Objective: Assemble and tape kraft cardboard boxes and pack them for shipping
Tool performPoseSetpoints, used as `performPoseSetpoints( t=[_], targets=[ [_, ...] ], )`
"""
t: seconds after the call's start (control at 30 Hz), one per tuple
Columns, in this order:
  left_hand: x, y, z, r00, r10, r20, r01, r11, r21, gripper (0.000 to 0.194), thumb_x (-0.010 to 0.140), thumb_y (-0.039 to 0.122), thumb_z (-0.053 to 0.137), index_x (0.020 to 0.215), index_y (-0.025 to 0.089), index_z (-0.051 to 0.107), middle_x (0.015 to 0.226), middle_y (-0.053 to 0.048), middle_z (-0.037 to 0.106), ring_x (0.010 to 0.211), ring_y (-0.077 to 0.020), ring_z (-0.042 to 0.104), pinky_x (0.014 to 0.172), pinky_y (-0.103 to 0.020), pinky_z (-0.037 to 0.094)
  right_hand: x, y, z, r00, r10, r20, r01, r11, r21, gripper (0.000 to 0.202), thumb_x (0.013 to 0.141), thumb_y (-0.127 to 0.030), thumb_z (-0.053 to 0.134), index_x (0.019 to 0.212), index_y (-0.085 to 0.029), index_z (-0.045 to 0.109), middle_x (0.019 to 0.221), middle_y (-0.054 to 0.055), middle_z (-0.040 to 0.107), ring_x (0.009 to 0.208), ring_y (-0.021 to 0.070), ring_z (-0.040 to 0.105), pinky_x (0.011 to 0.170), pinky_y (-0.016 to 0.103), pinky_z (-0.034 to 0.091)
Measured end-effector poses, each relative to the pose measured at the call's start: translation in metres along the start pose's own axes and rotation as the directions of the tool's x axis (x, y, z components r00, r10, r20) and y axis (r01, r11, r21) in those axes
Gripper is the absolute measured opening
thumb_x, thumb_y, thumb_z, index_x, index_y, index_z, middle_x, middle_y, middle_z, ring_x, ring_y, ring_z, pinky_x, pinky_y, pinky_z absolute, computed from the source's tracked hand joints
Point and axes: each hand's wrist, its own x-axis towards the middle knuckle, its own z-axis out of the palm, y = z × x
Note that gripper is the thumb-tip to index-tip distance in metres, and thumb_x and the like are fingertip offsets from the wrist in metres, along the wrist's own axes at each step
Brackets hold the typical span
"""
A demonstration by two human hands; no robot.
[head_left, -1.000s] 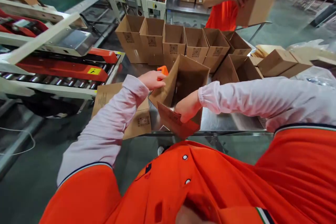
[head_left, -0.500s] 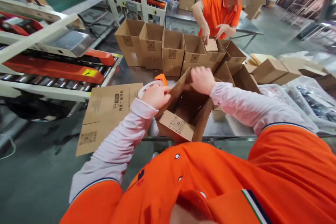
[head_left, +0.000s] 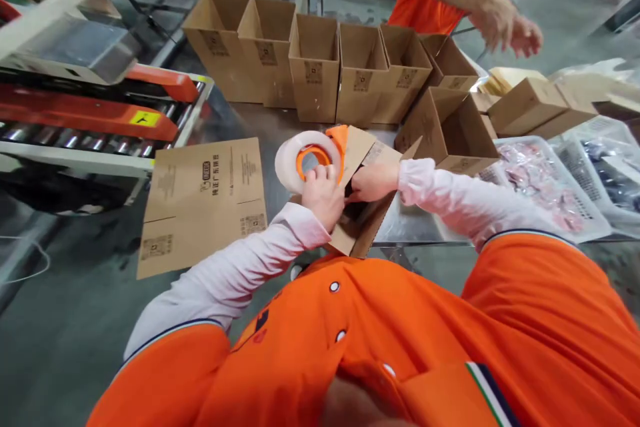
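Note:
My left hand (head_left: 324, 198) has its fingers curled over the lower edge of an orange tape dispenser (head_left: 343, 141) carrying a wide roll of clear tape (head_left: 289, 163). Right beside it is a cardboard box (head_left: 376, 225), tilted close to my body at the table's near edge. My right hand (head_left: 376, 181) grips this box among its upper flaps, the fingertips partly hidden inside. A flattened printed carton (head_left: 200, 207) lies to the left of my left hand.
Several open boxes (head_left: 314, 70) stand in a row across the table, with another open box (head_left: 447, 133) at the right. White baskets (head_left: 555, 187) hold small packets. A roller conveyor (head_left: 100, 140) runs at left. A co-worker's hands (head_left: 505, 27) are beyond the boxes.
The box between my hands has been turned and tilted. My left hand and the tape dispenser have shifted right, showing the whole roll. The co-worker's hands have left the boxes and moved right.

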Motion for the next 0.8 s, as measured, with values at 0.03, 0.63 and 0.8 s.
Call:
performPoseSetpoints(
  t=[0.03, 0.63, 0.8],
  targets=[
    [0.002, -0.007, 0.002, 1.0, -0.014, 0.015, 0.014, 1.0, -0.018, 0.043, 0.105, 0.033, 0.048, 0.116, 0.007, 0.081, 0.123, -0.027, 0.063, 0.119, -0.0423, 0.058, 0.095, -0.051, 0.046, -0.017, 0.0, 0.004, 0.999, -0.04, -0.008, 0.041, 0.999, 0.031, 0.049, 0.107, -0.049, 0.054, 0.101, -0.01, 0.082, 0.103, 0.017, 0.081, 0.102, 0.0306, 0.077, 0.097, 0.041, 0.056],
    [-0.012, -0.101, 0.041, 0.997, -0.083, -0.002, 0.075, 0.909, -0.41, 0.069, 0.078, 0.064, 0.079, 0.131, 0.02, 0.077, 0.137, -0.019, 0.059, 0.139, -0.0434, 0.054, 0.119, -0.055, 0.047, 0.049, 0.004, 0.078, 0.717, -0.239, -0.655, 0.229, 0.968, -0.103, 0.071, 0.11, -0.059, 0.039, 0.159, -0.009, 0.05, 0.169, 0.022, 0.042, 0.164, 0.038, 0.027, 0.133, 0.068, 0.013],
    [-0.02, -0.095, 0.035, 0.949, -0.244, -0.199, 0.131, 0.881, -0.455, 0.077, 0.076, 0.055, 0.085, 0.144, 0.024, 0.069, 0.132, -0.014, 0.069, 0.131, -0.0424, 0.064, 0.114, -0.055, 0.052, 0.054, 0.007, 0.075, 0.779, -0.235, -0.582, 0.263, 0.964, -0.037, 0.065, 0.11, -0.046, 0.042, 0.158, -0.003, 0.051, 0.169, 0.025, 0.039, 0.164, 0.0383, 0.027, 0.133, 0.064, 0.019]
  ],
)
